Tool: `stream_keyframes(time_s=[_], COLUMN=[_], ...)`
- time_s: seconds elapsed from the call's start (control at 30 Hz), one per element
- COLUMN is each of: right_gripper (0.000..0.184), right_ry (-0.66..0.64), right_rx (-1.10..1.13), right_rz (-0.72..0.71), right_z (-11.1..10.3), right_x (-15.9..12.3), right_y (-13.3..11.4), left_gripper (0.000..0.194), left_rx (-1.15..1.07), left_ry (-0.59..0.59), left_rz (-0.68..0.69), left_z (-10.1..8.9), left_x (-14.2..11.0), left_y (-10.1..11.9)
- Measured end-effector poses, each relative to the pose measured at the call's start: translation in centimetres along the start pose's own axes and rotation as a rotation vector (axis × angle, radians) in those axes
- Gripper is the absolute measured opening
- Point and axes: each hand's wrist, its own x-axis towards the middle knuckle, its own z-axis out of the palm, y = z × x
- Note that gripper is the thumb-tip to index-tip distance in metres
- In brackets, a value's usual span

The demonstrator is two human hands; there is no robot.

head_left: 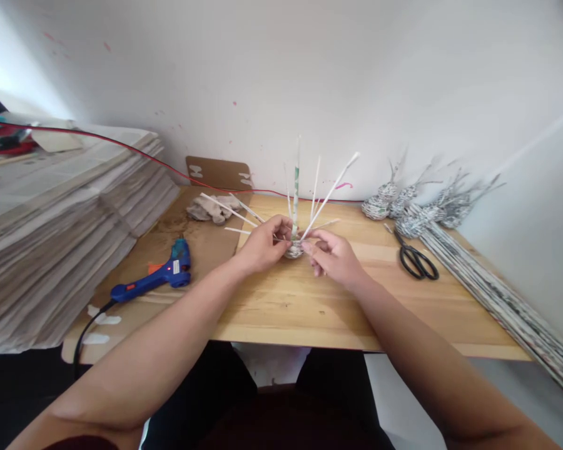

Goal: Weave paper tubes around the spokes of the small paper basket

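In the head view, a small round basket [294,252] woven from rolled newspaper sits on the wooden table between my hands. Thin white paper tubes [332,190] spread up and outward from it, and one greenish tube [296,194] stands nearly upright. My left hand [264,245] is closed on the basket's left side, thumb at the rim. From the right, my right hand [336,257] pinches a paper tube low down, close to the rim. My fingers hide part of the weave.
A blue glue gun [154,278] lies on cardboard at the left, beside stacked newspapers [122,206] and a crumpled cloth [211,209]. On the right are black scissors [417,261], several woven paper pieces [380,201] and a bundle of paper tubes [492,290]. A red cable [159,164] crosses behind.
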Motion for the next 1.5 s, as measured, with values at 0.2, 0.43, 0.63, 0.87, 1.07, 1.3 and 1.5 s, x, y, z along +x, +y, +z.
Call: stream_keyframes(time_s=[0.2, 0.43, 0.63, 0.87, 1.07, 1.3, 1.5], right_gripper=[0.030, 0.024, 0.024, 0.036, 0.038, 0.044, 0.040], right_ry=[0.036, 0.085, 0.058, -0.070, 0.001, 0.152, 0.077], right_rx=[-0.134, -0.136, -0.111, -0.038, 0.034, 0.291, 0.469], right_rz=[-0.048, -0.089, -0.035, 0.040, -0.031, -0.021, 0.038], right_z=[0.9, 0.5, 0.3, 0.6, -0.3, -1.6, -2.0], right_x=[0.1, 0.2, 0.1, 0.4, 1.0, 1.4, 1.2], right_y=[0.7, 0.9, 0.7, 1.0, 1.3, 1.2, 0.7], left_gripper=[0.033, 0.037, 0.039, 0.040, 0.048, 0.017, 0.033], left_rx=[-0.004, 0.002, 0.009, 0.036, 0.227, 0.279, 0.206], left_ry=[-0.040, -0.052, -0.065, -0.066, -0.033, 0.275, 0.177], left_rz=[0.026, 0.000, -0.001, 0.062, 0.260, 0.354, 0.107], left_z=[0.5, 0.4, 0.1, 0.5, -0.2, -1.1, -1.1], left_x=[-0.1, 0.0, 0.0, -0.2, -0.6, -0.7, 0.1], left_y=[-0.4, -0.2, -0.1, -0.9, 0.1, 1.0, 0.0])
